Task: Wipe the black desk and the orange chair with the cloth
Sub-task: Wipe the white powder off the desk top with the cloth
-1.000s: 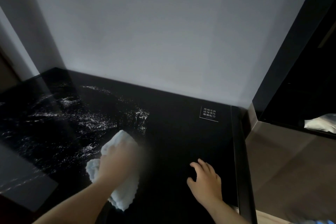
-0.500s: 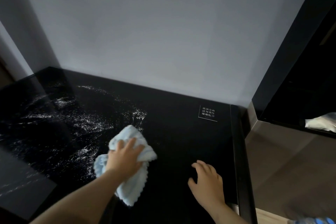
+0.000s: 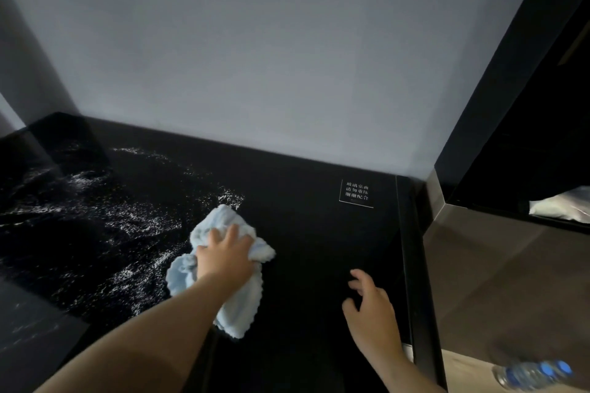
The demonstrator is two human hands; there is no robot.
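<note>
The black desk (image 3: 303, 220) fills the lower half of the view, its glossy top streaked with wet marks on the left. A crumpled light blue cloth (image 3: 220, 226) lies on the desk near the middle, pressed down under my left hand (image 3: 225, 260), which grips it. To the right, my right hand (image 3: 372, 313) rests on the desk top with fingers spread and nothing in it. The orange chair is not in view.
A grey wall stands behind the desk. A small white-lettered label (image 3: 357, 194) sits at the desk's far right corner. A dark cabinet (image 3: 510, 137) rises on the right, with a white object (image 3: 562, 209) on its shelf. A plastic water bottle (image 3: 536, 375) lies at bottom right.
My left hand has pushed the cloth to the right and slightly away, toward the desk's middle. My right hand has stayed in about the same place.
</note>
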